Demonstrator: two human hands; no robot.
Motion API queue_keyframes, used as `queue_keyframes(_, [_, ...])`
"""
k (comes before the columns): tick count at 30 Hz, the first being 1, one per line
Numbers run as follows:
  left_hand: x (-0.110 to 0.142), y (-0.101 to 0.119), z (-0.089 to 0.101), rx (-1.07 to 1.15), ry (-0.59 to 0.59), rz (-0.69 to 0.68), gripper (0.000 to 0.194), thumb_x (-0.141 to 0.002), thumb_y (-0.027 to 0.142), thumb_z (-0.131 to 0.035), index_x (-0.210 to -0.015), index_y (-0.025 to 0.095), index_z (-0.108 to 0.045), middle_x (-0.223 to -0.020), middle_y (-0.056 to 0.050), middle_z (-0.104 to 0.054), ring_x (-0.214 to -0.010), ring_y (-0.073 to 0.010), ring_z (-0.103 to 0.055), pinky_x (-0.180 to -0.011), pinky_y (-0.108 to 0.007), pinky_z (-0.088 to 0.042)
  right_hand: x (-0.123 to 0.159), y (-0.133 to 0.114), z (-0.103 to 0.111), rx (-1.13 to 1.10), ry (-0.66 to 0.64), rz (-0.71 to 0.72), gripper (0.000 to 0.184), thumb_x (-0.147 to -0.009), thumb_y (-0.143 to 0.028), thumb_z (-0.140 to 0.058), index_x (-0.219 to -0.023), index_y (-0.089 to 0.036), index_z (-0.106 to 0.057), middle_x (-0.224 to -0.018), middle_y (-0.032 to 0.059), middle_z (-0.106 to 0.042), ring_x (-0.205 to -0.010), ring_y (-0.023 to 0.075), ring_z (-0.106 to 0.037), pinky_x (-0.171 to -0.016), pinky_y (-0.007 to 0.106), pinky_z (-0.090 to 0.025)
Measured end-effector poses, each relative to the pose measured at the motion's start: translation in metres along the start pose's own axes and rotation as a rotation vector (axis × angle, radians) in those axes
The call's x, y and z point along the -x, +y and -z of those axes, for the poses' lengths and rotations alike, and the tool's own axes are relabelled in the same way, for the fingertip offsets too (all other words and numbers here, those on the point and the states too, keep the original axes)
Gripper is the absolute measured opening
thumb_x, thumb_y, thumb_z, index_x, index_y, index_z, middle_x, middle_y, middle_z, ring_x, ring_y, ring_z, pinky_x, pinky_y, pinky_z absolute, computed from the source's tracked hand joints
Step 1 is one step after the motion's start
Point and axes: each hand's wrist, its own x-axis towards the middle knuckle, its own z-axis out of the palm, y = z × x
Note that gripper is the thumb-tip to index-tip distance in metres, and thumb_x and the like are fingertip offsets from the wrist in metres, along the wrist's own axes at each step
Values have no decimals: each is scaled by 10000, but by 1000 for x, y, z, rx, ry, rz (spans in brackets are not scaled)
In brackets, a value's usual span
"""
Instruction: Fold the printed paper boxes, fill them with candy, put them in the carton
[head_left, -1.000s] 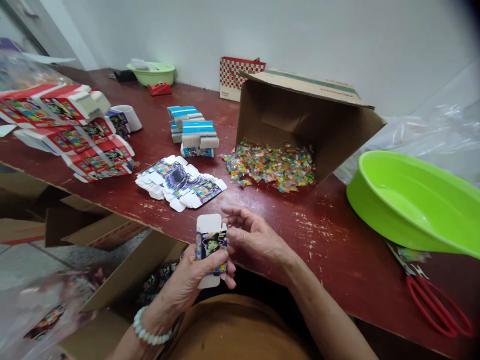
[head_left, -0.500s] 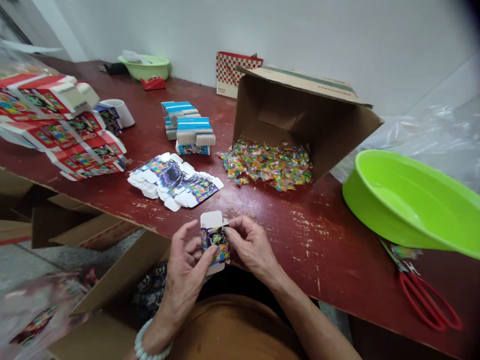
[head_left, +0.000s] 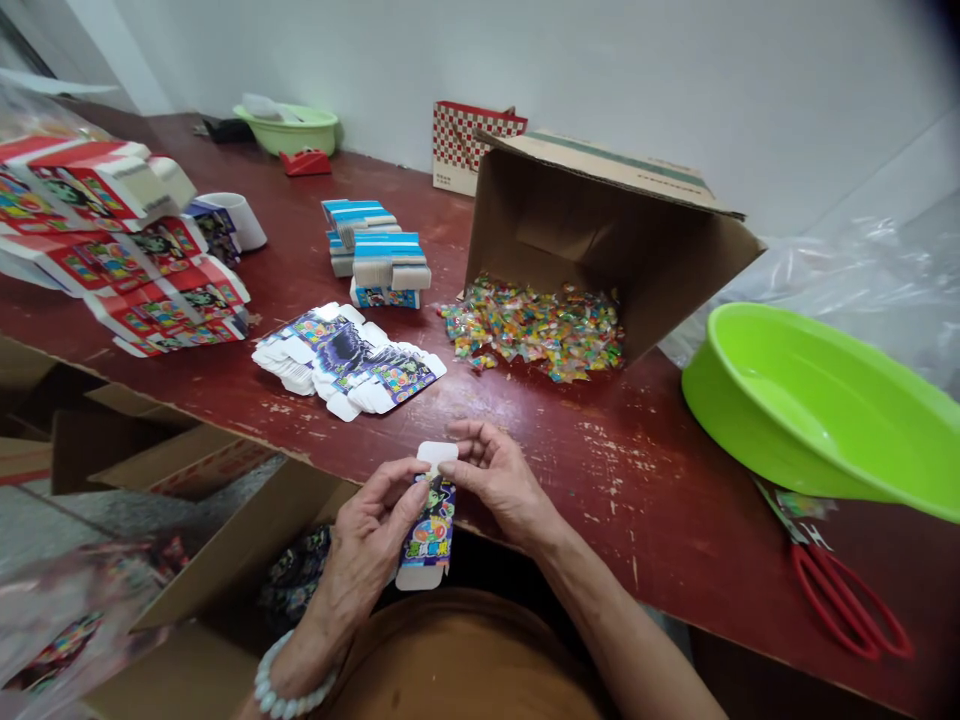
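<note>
A small purple printed candy box (head_left: pixel 430 528) with white end flaps is in front of my body, tilted and standing out from the table's near edge. My left hand (head_left: pixel 366 530) grips its left side, thumb on the printed face. With the thumb at the top flap, my right hand (head_left: pixel 504 488) pinches the upper right corner; its fingers are partly hidden behind. Just beyond lies a fanned stack of flat purple box blanks (head_left: pixel 349 360). Wrapped colourful candies (head_left: pixel 540 325) spill from a cardboard carton (head_left: pixel 675 260) lying on its side.
Bundled red box blanks (head_left: pixel 165 290) are piled at left, blue-edged bundles (head_left: pixel 386 262) at centre. A green basin (head_left: pixel 810 420) stands at right above red-handled scissors (head_left: pixel 847 605). An open carton (head_left: pixel 225 560) sits below the table's left edge. A red tape dispenser (head_left: pixel 305 162) is farther back.
The box has turned more upright and dropped slightly, showing its full printed front. My left fingers have moved to its upper left edge, and the right thumb now presses near the top flap.
</note>
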Motion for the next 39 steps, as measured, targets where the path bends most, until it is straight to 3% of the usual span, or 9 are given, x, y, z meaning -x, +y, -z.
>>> queue_keyframes(8, [6, 3, -4, 98, 109, 21, 492, -721, 350, -832, -1104, 260, -537, -750, 38, -728, -630, -137, -667, -588, -211, -541, 3, 1, -3, 215, -33, 64, 292, -663, -400, -836, -737, -174, -668, -660, -8, -660, -563, 115, -576, -570, 257, -487])
queue_keyframes(11, [8, 4, -5, 230, 45, 164, 563, -726, 437, -815, -1147, 270, -480, -752, 40, -724, -590, -155, -678, -548, -237, -541, 3, 8, 1, 358, -21, 269, 181, -719, -338, -797, -724, -191, -691, -729, 13, -663, -625, 127, -597, -576, 251, -483])
queue_keyframes(15, [9, 4, -5, 377, -202, 473, 542, -802, 677, -608, -950, 156, -619, -740, -57, -726, -525, -185, -675, -532, -290, -546, 5, 8, 3, 531, -92, 390, 86, -822, -295, -710, -796, -214, -720, -833, 35, -676, -641, 128, -609, -585, 260, -496])
queue_keyframes(18, [7, 5, -6, 420, -164, 549, 545, -783, 699, -610, -815, 155, -633, -624, -42, -691, -460, -171, -633, -482, -281, -529, 11, 1, 0, 586, -179, 436, 106, -835, -315, -713, -790, -220, -725, -857, 49, -696, -761, 161, -642, -695, 293, -532])
queue_keyframes(22, [4, 7, -11, 434, -66, 517, 554, -732, 706, -659, -936, 191, -645, -562, -7, -673, -430, -173, -603, -430, -275, -507, 17, -4, -3, 494, -259, 269, 194, -888, -391, -648, -862, -212, -719, -1088, 73, -695, -591, 96, -606, -561, 258, -526])
queue_keyframes(25, [4, 5, -14, 383, -38, 434, 586, -745, 722, -630, -971, 182, -657, -567, -4, -672, -436, -153, -587, -423, -245, -483, 14, -3, -3, 441, -223, 168, 186, -862, -374, -669, -937, -210, -717, -1005, 48, -703, -534, 77, -580, -505, 223, -494])
queue_keyframes(28, [4, -1, -11, 284, -61, 365, 560, -796, 721, -569, -838, 172, -666, -589, -17, -674, -446, -140, -595, -438, -228, -470, 7, -3, -1, 591, -197, 251, 176, -832, -269, -667, -981, -216, -744, -906, 27, -692, -634, 96, -610, -573, 213, -494])
queue_keyframes(34, [1, -12, -4, 175, -178, 378, 657, -818, 763, -470, -688, 151, -673, -573, -52, -656, -391, -131, -562, -419, -239, -434, 2, -8, 0, 496, -121, 82, 100, -775, -241, -657, -793, -151, -694, -685, -5, -664, -542, 82, -554, -527, 201, -445])
queue_keyframes(39, [-2, -17, 0, 139, -199, 339, 686, -799, 778, -482, -691, 130, -679, -579, -62, -660, -389, -122, -557, -399, -224, -425, 1, -6, 2, 536, -138, 140, 98, -788, -253, -651, -795, -160, -681, -690, -6, -664, -549, 87, -554, -537, 207, -437])
